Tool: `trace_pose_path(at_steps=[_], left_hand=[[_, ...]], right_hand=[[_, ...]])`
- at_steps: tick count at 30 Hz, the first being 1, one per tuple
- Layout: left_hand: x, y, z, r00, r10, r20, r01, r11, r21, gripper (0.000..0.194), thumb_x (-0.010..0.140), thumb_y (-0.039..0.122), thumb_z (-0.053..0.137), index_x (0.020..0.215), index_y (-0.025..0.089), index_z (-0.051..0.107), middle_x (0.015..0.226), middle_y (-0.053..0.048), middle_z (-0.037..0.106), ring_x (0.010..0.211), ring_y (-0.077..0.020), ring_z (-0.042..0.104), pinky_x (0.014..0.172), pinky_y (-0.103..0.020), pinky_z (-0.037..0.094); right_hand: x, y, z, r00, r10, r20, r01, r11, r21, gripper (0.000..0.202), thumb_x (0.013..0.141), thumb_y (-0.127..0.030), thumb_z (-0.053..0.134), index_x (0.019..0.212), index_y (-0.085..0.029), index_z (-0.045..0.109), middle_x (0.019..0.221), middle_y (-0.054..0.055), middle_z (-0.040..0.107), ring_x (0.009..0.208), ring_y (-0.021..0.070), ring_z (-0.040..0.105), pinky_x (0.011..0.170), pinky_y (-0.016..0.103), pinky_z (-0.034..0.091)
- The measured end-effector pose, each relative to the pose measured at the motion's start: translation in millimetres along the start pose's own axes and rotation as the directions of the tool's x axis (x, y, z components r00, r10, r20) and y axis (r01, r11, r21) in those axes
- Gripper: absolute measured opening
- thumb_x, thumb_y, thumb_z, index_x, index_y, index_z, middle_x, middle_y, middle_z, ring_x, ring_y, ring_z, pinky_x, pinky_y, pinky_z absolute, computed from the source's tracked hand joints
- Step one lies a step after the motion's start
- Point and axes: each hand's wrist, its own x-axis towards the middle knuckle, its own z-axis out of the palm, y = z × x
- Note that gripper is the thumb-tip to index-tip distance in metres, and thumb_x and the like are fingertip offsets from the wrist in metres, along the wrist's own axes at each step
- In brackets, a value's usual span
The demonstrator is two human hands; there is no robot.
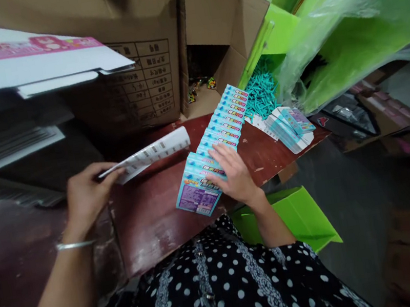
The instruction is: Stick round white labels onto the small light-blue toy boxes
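Note:
My left hand [89, 192] pinches the near end of a white printed sheet or thin stack of sheets [154, 152], held slightly curved above the table. A long overlapping row of light-blue printed cards or flat packets [220, 125] runs diagonally across the tabletop. On the near part of that row rests my right hand [234, 172], its fingers spread out on the printed faces. The nearest card [198, 198] shows a purple panel with small print that I cannot read.
Small teal pieces [260, 90] heap up behind the row, beside an open cardboard box [208, 28]. More blue packaging [290, 127] lies at the right on the red-brown table [150, 229]. White cartons [19, 63] jut in at left; a green box [296, 217] stands below the table edge.

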Motion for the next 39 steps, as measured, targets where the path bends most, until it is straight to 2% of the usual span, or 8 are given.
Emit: trace_pose_path(at_steps=[2,5,8,11,17,24,32,39], left_hand=[[-42.2,13.2,-27.7,0.997,0.071,0.03,-0.07,0.997,-0.011,0.029,0.079,0.047,0.083,0.095,0.022,0.086,0.095,0.0,0.084,0.089,-0.0195,0.073,0.081,-0.027,0.055],[-95.1,36.0,-52.4,0.988,0.103,0.111,-0.098,0.994,-0.043,0.024,0.082,0.049,0.08,0.089,0.026,0.086,0.094,-0.002,0.085,0.082,-0.0186,0.074,0.073,-0.027,0.057],[-130.7,53.9,-61.3,0.982,0.07,0.176,-0.048,0.991,-0.125,0.019,0.084,0.046,0.08,0.086,0.028,0.085,0.095,-0.004,0.085,0.078,-0.0184,0.075,0.062,-0.027,0.061],[-151.4,59.4,-62.7,0.981,0.017,0.192,0.028,0.973,-0.23,0.014,0.084,0.041,0.083,0.084,0.027,0.083,0.1,-0.006,0.084,0.073,-0.0173,0.073,0.059,-0.027,0.064],[-161.0,38.4,-42.6,0.968,-0.032,0.249,0.094,0.966,-0.241,0.031,0.071,0.042,0.095,0.093,0.022,0.086,0.093,-0.006,0.085,0.077,-0.0174,0.075,0.071,-0.027,0.062],[-168.7,28.0,-3.8,0.982,-0.06,0.177,0.102,0.967,-0.234,0.027,0.075,0.047,0.089,0.082,0.022,0.085,0.079,-0.005,0.082,0.068,-0.0183,0.071,0.065,-0.029,0.055],[-174.0,39.2,3.8,0.982,-0.048,0.183,0.087,0.973,-0.215,0.023,0.072,0.045,0.086,0.082,0.025,0.084,0.083,-0.004,0.083,0.074,-0.0203,0.073,0.072,-0.031,0.058],[-172.3,43.1,7.1,0.968,-0.117,0.224,0.169,0.959,-0.229,0.02,0.069,0.044,0.086,0.074,0.025,0.083,0.072,-0.004,0.08,0.062,-0.0203,0.071,0.06,-0.03,0.056]], right_hand=[[4.8,-26.0,-18.0,0.999,-0.027,-0.046,0.029,0.999,0.046,0.066,0.111,-0.056,0.058,0.17,-0.028,0.052,0.173,0.01,0.054,0.168,0.0354,0.043,0.143,0.064,0.032],[6.7,-68.7,-33.0,0.994,-0.104,0.043,0.098,0.989,0.115,0.066,0.109,-0.056,0.062,0.17,-0.034,0.05,0.171,0.006,0.056,0.167,0.038,0.044,0.143,0.068,0.029],[1.6,-95.7,-27.0,0.968,-0.173,0.183,0.144,0.976,0.164,0.058,0.107,-0.054,0.068,0.159,-0.028,0.062,0.158,0.009,0.068,0.152,0.0349,0.06,0.14,0.062,0.035],[-7.7,-100.8,-9.7,0.949,-0.157,0.273,0.096,0.97,0.225,0.03,0.109,-0.045,0.069,0.126,-0.023,0.078,0.124,0.008,0.083,0.12,0.0268,0.076,0.121,0.047,0.053],[-23.3,-84.7,7.6,0.921,-0.04,0.388,-0.106,0.932,0.348,0.018,0.109,-0.037,0.07,0.1,-0.024,0.078,0.098,-0.001,0.082,0.089,0.0161,0.075,0.085,0.03,0.053],[-31.0,-84.2,11.7,0.936,-0.032,0.35,0.018,0.999,0.042,0.019,0.111,-0.035,0.063,0.109,-0.023,0.078,0.108,0.008,0.082,0.104,0.0271,0.073,0.1,0.043,0.053],[-38.5,-89.8,22.0,0.959,0.003,0.282,-0.057,0.981,0.183,0.016,0.105,-0.036,0.076,0.097,-0.023,0.073,0.103,0.005,0.077,0.102,0.0224,0.07,0.095,0.036,0.054],[-37.1,-78.1,18.9,0.95,-0.077,0.304,-0.009,0.963,0.271,0.026,0.108,-0.028,0.069,0.084,-0.022,0.065,0.093,0.003,0.074,0.093,0.0188,0.065,0.09,0.033,0.049]])
